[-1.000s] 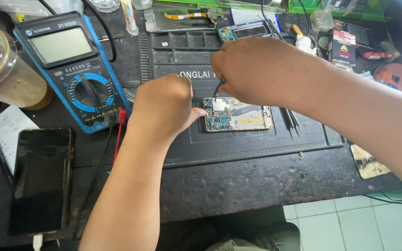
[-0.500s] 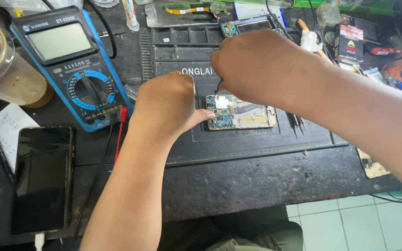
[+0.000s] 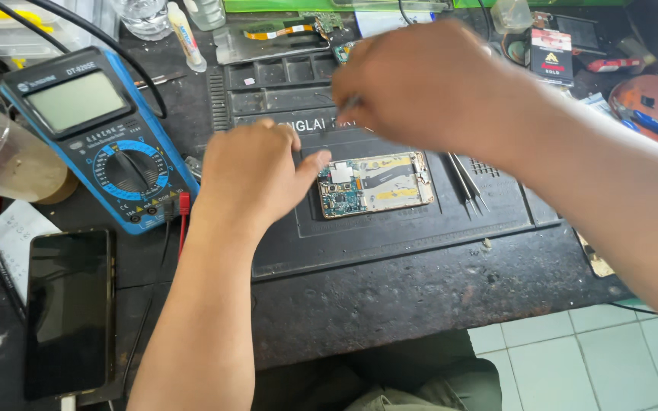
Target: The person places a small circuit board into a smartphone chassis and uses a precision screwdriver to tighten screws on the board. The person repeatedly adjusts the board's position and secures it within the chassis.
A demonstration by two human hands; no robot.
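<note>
An opened phone with its circuit board exposed lies flat on a dark work mat. My left hand rests on the mat just left of it, the thumb tip close to the phone's upper left corner and nothing in its grasp. My right hand hovers above and behind the phone, pinching a thin metal tool whose tip points down-left, clear of the board.
A pair of tweezers lies on the mat right of the phone. At left stand a blue multimeter with a red probe lead, a black phone face up and a jar. Small parts, bottles and boxes crowd the bench's back edge.
My right hand has lifted up and away, taking the tool tip off the phone's board. My left hand has eased back from the phone's left edge. The camera has moved closer.
</note>
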